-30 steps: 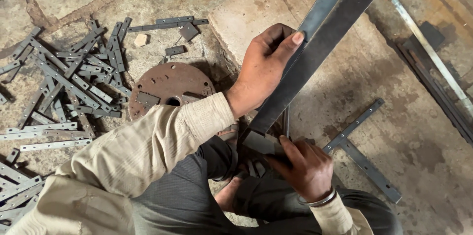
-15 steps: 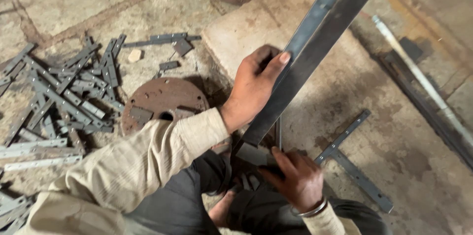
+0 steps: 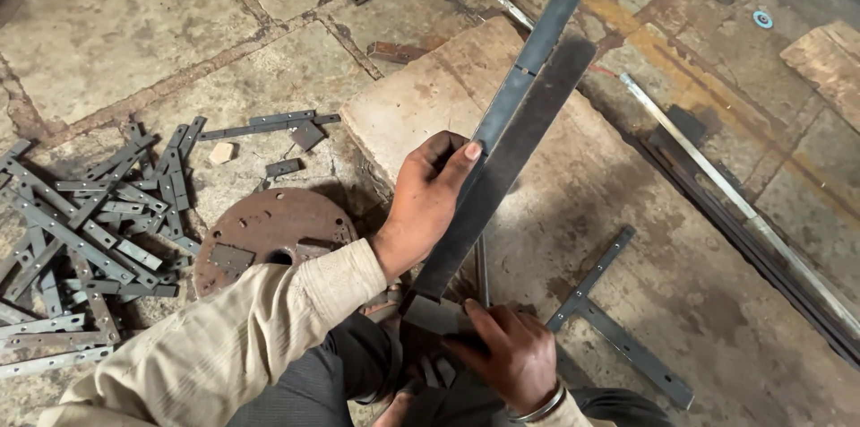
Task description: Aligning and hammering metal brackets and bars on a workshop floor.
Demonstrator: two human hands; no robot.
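Note:
My left hand (image 3: 428,198) grips the edge of a long flat metal bar (image 3: 502,167) that slants up to the right over a stone slab (image 3: 573,212). A second, narrower grey bar (image 3: 546,28) lies along its upper side and runs out of the top of the view. My right hand (image 3: 506,355) presses on the lower end of the wide bar, near my lap, with a bangle at the wrist. My left sleeve is beige.
A pile of short drilled metal strips (image 3: 81,239) lies at the left, beside a rusty round plate (image 3: 269,234). A T-shaped metal piece (image 3: 609,310) rests on the slab at the right. Long rods (image 3: 743,212) run along the right side.
The view has tilted up and shows more floor beyond the slab. Both hands keep their hold on the bars, the right hand shifting slightly lower.

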